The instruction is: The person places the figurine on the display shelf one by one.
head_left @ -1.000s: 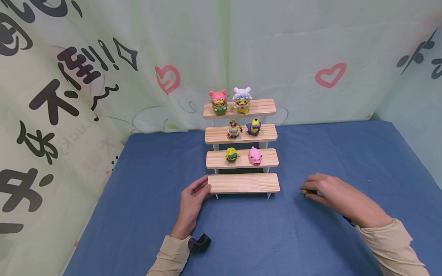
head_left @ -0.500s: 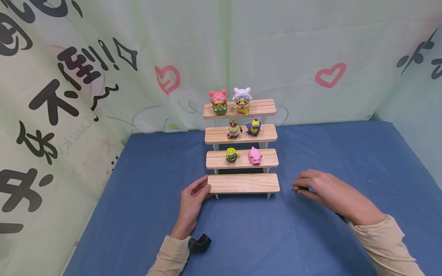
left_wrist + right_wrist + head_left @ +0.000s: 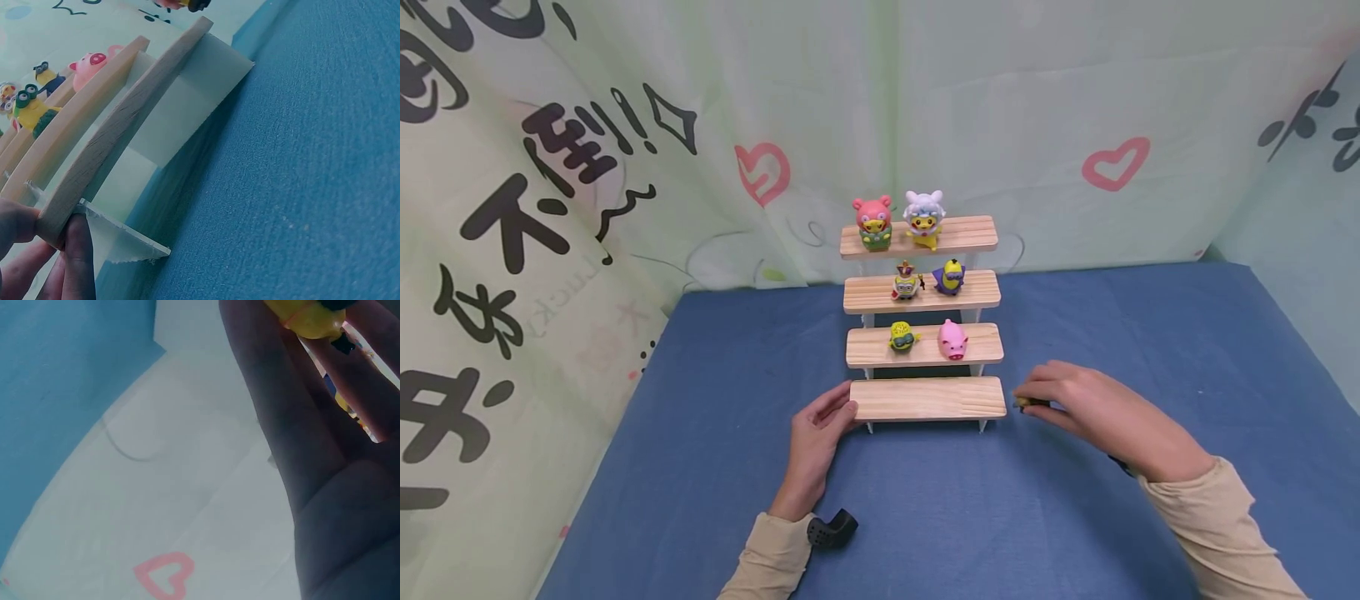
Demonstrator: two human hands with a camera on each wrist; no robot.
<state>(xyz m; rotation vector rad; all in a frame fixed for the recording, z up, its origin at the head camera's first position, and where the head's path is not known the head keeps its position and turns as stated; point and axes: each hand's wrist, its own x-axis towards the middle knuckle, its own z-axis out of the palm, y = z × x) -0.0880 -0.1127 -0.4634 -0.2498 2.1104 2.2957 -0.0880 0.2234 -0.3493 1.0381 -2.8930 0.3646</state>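
In the head view my left hand [image 3: 812, 446] pinches the left end of the lowest board [image 3: 928, 398] of a four-step wooden display stand. The left wrist view shows thumb and fingers around that end of the board [image 3: 112, 140], just beside a clear leg. My right hand [image 3: 1086, 408], right of this bottom step, pinches a small yellow-and-black figurine [image 3: 309, 317] between thumb and fingers. Most of the figurine is hidden by the hand. A pink pig figure [image 3: 952, 340] and a goggled yellow figure [image 3: 902, 337] stand one step up.
On the second step from the top stand a crowned minion [image 3: 906, 283] and a purple-caped minion [image 3: 950, 277]. The top step bears a pink-hooded figure [image 3: 875, 225] and a white-hooded figure [image 3: 923, 222]. Blue cloth [image 3: 700, 433] covers the table; a printed curtain [image 3: 1000, 125] hangs behind.
My right hand has moved left and slightly toward the back with the figurine, coming near the right end of the bottom step. My left hand keeps its place on the board.
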